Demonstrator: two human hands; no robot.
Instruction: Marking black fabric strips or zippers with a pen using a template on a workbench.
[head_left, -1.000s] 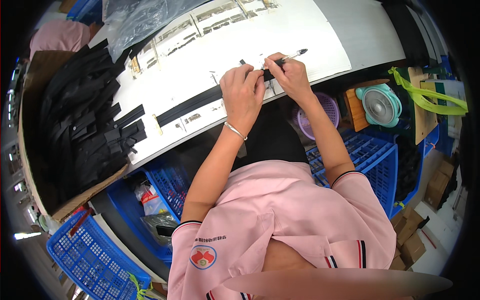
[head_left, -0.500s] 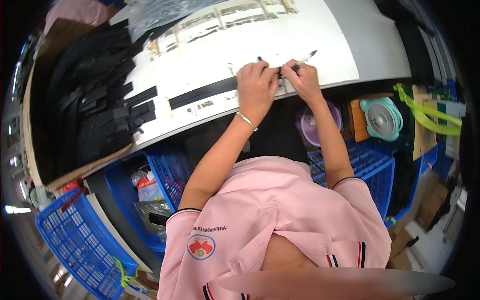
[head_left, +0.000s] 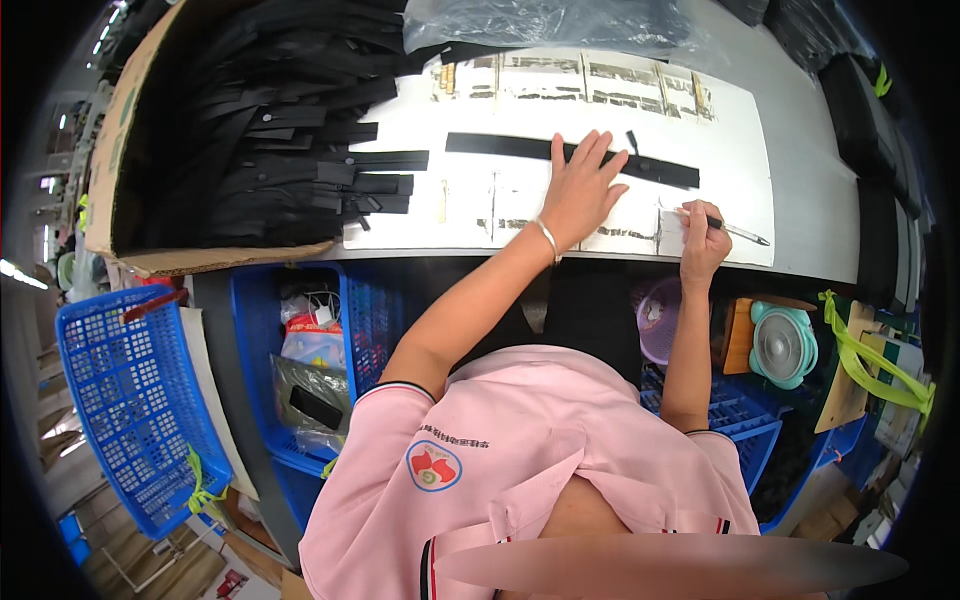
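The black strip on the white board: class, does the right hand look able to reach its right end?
Likely yes: only white board lies between the black strip and the right hand, though that hand holds a pen.

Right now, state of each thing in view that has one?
Left hand: open, spread over the single black strip
Right hand: closed around the pen
Single black strip: laid out straight
Pen: held, slanted
Cardboard box: open, heaped with black strips
Plastic sheeting: crumpled
White board: marked with dark smudges
Fan: on or off, can't tell
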